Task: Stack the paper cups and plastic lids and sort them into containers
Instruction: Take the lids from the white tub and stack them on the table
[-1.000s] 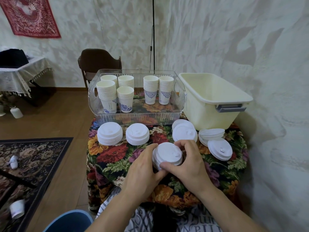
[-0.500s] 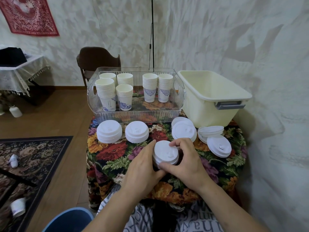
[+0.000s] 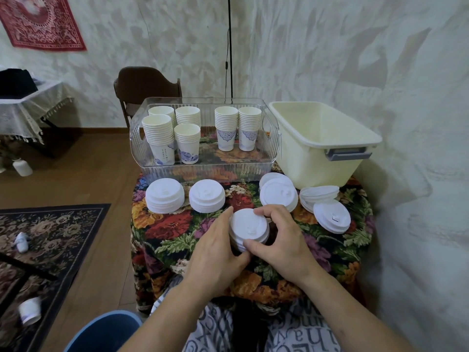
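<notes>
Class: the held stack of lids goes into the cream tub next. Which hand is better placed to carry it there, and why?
The right hand, probably: it grips the lid stack on the side toward the cream tub; the left hand would cross over.

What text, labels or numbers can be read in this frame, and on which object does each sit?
"hLe": partly legible large letters, upside down in this view, on the printed fabric over the person's lap; the rest cannot be made out.
Small dark vertical marks on the front left paper cup stack: too small to read.
Lid stack held by the left hand and right hand: embossed marks only, not readable.
</notes>
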